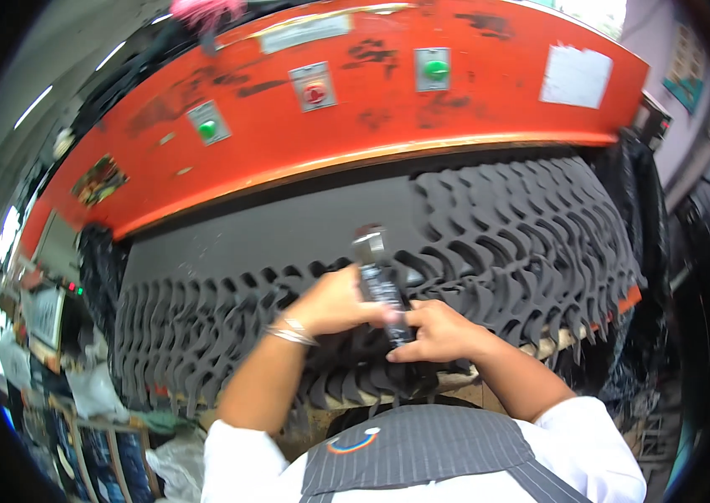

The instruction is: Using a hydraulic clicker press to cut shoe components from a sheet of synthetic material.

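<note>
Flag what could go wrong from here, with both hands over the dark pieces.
The left hand and right hand are in front of the orange machine panel with its push buttons; any moving part there might pinch them. The black shiny-tipped object they hold could slip and knock the curved dark pieces askew. The left wrist's bangles might snag on those pieces' edges.

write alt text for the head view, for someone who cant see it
A person's left hand and right hand hold a narrow black object, slightly blurred, over a grey sheet and rows of curved grey pieces. Beyond stands an orange machine panel with two green buttons and a red button.
</note>
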Demonstrator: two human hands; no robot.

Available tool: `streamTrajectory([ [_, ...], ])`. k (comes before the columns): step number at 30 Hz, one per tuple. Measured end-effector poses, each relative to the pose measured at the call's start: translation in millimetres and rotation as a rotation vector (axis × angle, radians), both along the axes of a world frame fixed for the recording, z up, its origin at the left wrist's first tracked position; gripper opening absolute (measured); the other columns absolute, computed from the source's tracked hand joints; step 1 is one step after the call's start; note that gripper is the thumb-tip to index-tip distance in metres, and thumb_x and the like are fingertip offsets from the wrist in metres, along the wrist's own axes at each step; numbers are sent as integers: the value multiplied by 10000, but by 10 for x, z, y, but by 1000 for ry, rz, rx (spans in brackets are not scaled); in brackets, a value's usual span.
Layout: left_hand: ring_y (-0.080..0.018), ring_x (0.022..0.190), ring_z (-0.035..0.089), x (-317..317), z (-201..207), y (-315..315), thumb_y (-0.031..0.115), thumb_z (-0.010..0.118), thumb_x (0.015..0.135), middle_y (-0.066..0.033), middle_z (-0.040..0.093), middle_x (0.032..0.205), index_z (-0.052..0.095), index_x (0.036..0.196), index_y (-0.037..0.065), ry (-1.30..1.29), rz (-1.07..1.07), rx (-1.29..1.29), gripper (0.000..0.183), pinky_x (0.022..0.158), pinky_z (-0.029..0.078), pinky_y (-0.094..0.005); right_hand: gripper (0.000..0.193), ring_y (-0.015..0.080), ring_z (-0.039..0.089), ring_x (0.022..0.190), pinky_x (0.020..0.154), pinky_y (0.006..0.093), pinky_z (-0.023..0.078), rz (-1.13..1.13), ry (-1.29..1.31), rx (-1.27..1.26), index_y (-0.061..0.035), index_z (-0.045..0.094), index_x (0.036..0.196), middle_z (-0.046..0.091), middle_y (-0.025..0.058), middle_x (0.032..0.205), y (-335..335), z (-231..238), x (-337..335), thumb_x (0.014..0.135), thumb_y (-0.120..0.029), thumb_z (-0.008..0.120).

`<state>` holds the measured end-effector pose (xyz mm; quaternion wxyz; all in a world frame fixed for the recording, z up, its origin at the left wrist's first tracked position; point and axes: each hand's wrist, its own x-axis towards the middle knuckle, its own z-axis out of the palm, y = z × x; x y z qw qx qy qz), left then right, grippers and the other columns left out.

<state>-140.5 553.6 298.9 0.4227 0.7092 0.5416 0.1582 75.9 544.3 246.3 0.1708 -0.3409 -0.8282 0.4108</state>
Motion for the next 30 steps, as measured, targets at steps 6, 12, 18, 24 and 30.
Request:
streamTrajectory([
  [6,-271,740,648,-874,476,207,256,746,736,-176,664,900,549,1083,8,361,387,275,470,661,511,-358,452,378,622,848,733,455,475,-332,-174,212,-50,615,955,634,199,840,556,283,-161,695,-411,693],
  [12,-144,707,602,-628,0,720,140,662,769,-96,646,883,558,1047,-4,-559,442,42,329,642,489,-274,449,360,610,1024,877,424,489,-546,-429,178,-39,596,1120,633,218,1082,1480,17,-674,757,-301,618],
  [18,-162,928,570,-205,-563,1148,173,663,737,-67,606,1034,602,1068,-3,-561,347,-75,380,830,457,-294,757,330,557,1048,892,395,464,-521,-8,281,-17,444,1288,623,182,1057,1310,-297,-447,684,-328,778],
  [24,-245,1120,509,-200,-845,1355,325,616,740,-66,622,1046,517,1230,94,-373,223,65,551,1115,-65,-473,549,290,566,840,763,369,474,-491,152,475,-59,594,1176,613,129,837,1180,-463,-264,684,-219,779],
  [30,-234,1156,487,-187,-714,1226,284,619,730,-67,620,1063,494,1241,77,-227,178,100,565,1116,-76,-478,501,266,571,831,719,355,491,-496,164,493,-55,628,1115,595,117,795,1160,-414,-243,665,-213,781],
])
